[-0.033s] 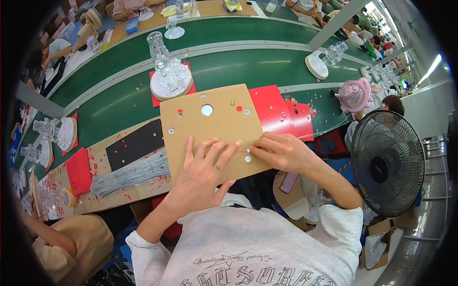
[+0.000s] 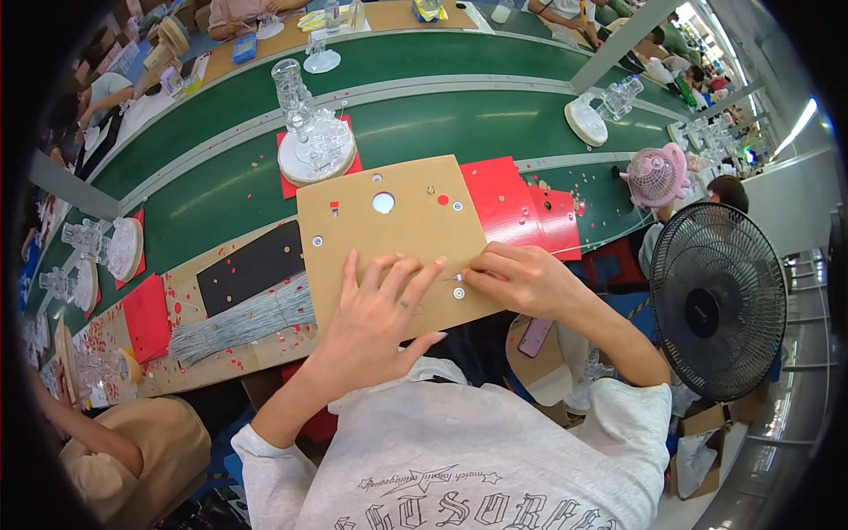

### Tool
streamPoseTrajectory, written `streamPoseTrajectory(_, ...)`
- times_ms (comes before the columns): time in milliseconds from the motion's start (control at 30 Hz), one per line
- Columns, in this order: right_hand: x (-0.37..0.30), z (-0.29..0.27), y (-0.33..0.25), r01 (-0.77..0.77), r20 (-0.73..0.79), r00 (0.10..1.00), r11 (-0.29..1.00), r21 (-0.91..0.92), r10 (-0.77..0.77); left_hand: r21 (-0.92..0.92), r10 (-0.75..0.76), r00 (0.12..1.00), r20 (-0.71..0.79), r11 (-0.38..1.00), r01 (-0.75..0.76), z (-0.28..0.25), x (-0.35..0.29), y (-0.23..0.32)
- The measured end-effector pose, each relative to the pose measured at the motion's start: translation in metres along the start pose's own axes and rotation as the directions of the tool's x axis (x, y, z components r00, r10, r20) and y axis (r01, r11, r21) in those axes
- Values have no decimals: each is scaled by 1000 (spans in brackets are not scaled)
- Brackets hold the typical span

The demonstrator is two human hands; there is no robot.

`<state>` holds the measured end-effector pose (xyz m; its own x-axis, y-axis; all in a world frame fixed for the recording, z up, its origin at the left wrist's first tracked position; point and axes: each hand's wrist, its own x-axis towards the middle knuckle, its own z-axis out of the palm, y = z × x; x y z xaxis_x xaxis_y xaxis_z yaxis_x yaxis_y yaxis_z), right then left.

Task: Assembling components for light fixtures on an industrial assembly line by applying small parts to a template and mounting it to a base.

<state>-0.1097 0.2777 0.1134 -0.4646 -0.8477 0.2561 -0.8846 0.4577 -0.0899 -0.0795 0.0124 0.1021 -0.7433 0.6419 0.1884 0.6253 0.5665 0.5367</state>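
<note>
A brown cardboard panel (image 2: 353, 221) with a round hole, a red dot and several white round fittings lies in front of me. My left hand (image 2: 375, 305) rests on its near half, fingers spread and thumb off the near edge. At the panel's near right corner, my right hand (image 2: 521, 278) has thumb and forefinger pinched together just above a white round fitting (image 2: 458, 293). A tiny white bit shows at those fingertips, too small to name. Partly under the panel's right side lies a glossy red sheet (image 2: 521, 212).
Left of the panel lie a bundle of thin grey wires (image 2: 238, 322), a black sheet (image 2: 252, 268) and red sheets (image 2: 146, 318). Beyond stands a clear ornament on a round white base (image 2: 318, 152). A black fan (image 2: 717, 300) and a pink fan (image 2: 656, 177) stand at right. A person sits at lower left.
My left thumb has shifted slightly outward to the right. The right hand keeps its pinch at the same corner of the panel.
</note>
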Motion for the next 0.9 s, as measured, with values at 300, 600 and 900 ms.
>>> streamPoseTrajectory(300,5,2,-11,-150,-19,988,986,75,151,232,285,957,48,929,-289,18,49,-18)
streamPoseTrajectory(600,-6,23,-12,-230,-114,963,965,123,244,-189,109,991,-82,974,-123,1,34,-26)
streamPoseTrajectory(900,16,0,-18,-241,-12,970,962,129,245,-434,-102,907,-409,896,-95,5,-21,-55)
